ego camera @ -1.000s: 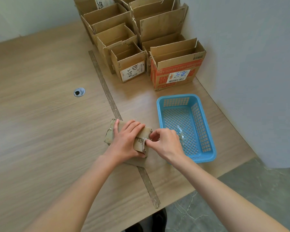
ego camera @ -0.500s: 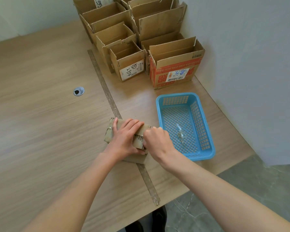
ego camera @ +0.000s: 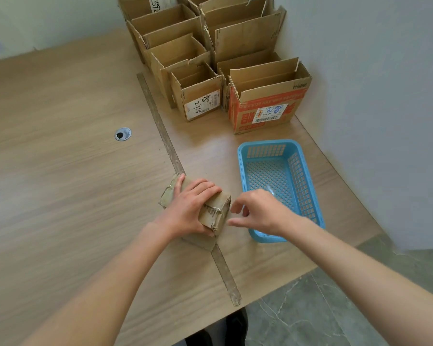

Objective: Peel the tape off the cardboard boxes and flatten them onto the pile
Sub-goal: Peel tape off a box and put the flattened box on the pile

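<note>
- Here the left hand (ego camera: 190,208) lies flat, palm down, on the small closed cardboard box (ego camera: 214,212), fingers spread over its top and thumb wrapped at the near end, pinning it to the table (ego camera: 60,183).
- The right hand (ego camera: 260,212) hovers just beside the box's right end, fingers loosely curled and parted; whether it has any tape pinched between them I cannot tell.
- The box lies to the left of the right hand, its long axis running from far-left to near-right, and its taped end (ego camera: 216,213), with pale strips along the edges, faces that hand; so the right hand is the nearer one for picking at the tape, I judge.
- Under the box there seems to be a flat piece of cardboard (ego camera: 200,242), perhaps the pile.
- Just right of the hands stands a blue plastic basket (ego camera: 308,178), with something clear and crumpled in it, likely tape.
- Farther back stand open boxes: a small one (ego camera: 198,96) with a white label hand-marked "2914" and a circled mark, and an orange-printed one (ego camera: 268,106) with a barcode label whose print is too small to read.
- Another label at the top edge shows "57", cut off.
</note>
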`<state>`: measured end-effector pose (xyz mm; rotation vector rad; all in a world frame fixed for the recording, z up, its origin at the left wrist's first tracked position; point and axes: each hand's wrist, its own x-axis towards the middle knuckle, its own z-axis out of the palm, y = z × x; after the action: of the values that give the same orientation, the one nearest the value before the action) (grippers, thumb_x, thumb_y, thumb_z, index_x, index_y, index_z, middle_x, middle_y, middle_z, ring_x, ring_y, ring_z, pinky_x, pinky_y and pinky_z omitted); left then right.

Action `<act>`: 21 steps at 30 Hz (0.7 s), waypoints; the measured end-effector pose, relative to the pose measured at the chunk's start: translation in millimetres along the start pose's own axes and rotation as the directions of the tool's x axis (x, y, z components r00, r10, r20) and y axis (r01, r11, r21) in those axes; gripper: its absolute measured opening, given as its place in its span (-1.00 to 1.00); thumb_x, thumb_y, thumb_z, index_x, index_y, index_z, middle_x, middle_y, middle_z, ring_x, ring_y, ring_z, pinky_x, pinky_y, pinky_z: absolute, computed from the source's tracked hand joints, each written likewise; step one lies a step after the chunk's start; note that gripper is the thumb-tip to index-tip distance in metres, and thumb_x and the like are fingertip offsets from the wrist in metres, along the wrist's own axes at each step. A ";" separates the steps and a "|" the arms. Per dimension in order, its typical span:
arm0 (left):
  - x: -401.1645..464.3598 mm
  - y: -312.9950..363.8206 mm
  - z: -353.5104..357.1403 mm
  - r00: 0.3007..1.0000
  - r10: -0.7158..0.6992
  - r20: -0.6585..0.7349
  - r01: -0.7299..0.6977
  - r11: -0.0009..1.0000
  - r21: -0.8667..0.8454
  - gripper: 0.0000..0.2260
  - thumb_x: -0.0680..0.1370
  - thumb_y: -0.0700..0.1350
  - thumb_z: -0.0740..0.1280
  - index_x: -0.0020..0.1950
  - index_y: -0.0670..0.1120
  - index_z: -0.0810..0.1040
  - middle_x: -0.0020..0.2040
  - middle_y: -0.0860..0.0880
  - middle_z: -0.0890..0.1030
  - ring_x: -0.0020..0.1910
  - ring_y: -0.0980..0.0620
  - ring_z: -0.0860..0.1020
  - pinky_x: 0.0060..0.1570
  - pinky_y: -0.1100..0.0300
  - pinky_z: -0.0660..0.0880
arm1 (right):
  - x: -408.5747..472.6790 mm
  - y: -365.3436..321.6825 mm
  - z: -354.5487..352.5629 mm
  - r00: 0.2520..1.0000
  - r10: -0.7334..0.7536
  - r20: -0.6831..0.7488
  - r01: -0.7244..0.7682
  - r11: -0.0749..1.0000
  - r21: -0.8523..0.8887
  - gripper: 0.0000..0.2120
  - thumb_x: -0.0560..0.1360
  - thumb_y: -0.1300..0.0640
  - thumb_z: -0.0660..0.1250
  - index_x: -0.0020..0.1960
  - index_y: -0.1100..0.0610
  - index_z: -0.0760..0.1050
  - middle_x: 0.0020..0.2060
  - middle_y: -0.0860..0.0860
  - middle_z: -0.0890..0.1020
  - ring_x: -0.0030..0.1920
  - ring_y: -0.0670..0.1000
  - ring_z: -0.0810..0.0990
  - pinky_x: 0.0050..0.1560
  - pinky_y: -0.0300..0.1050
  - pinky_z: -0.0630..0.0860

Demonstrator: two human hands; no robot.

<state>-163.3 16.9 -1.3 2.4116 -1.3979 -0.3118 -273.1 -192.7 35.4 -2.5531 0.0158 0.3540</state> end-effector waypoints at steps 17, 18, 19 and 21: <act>0.9 -2.1 -8.4 0.996 0.027 0.084 -0.028 1.000 0.009 -0.01 0.14 0.24 0.65 0.51 0.02 0.40 0.46 0.09 0.44 0.56 0.02 0.24 0.51 -0.27 -0.17 | 1.8 -20.1 19.5 0.972 -0.217 -0.091 0.184 0.941 -0.284 -0.91 0.52 0.17 0.28 -0.02 0.18 0.48 -0.06 0.11 0.60 -0.04 0.22 0.59 -0.25 0.05 0.41; 1.6 -4.4 -11.3 0.992 0.045 0.115 -0.046 0.999 0.010 0.00 0.16 0.25 0.64 0.53 0.03 0.38 0.49 0.11 0.41 0.59 0.03 0.19 0.52 -0.26 -0.19 | 1.7 -23.0 15.0 0.960 -0.271 -0.065 0.233 0.909 -0.345 -0.93 0.50 0.19 0.31 -0.05 0.19 0.48 -0.11 0.12 0.61 -0.08 0.22 0.60 -0.31 0.02 0.36; 2.6 -7.2 -14.0 0.987 0.064 0.148 -0.067 0.998 0.010 0.01 0.18 0.25 0.64 0.55 0.05 0.34 0.53 0.12 0.36 0.61 0.04 0.13 0.53 -0.25 -0.20 | 1.6 -25.4 9.7 0.945 -0.322 -0.058 0.276 0.879 -0.390 -0.92 0.44 0.22 0.38 -0.11 0.20 0.49 -0.18 0.12 0.61 -0.16 0.20 0.62 -0.38 -0.01 0.36; 5.6 -12.7 -20.1 0.974 0.085 0.210 -0.092 0.995 0.023 0.04 0.21 0.25 0.64 0.60 0.11 0.26 0.60 0.15 0.24 0.64 0.04 -0.01 0.54 -0.23 -0.24 | 2.0 -28.2 2.3 0.910 -0.408 -0.076 0.340 0.839 -0.425 -0.86 0.33 0.26 0.47 -0.22 0.19 0.51 -0.27 0.08 0.60 -0.26 0.14 0.62 -0.47 -0.05 0.42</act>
<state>-143.3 21.5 12.1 2.3899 -1.6062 -0.5365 -269.3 -167.6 47.9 -2.8993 -0.5481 -0.0157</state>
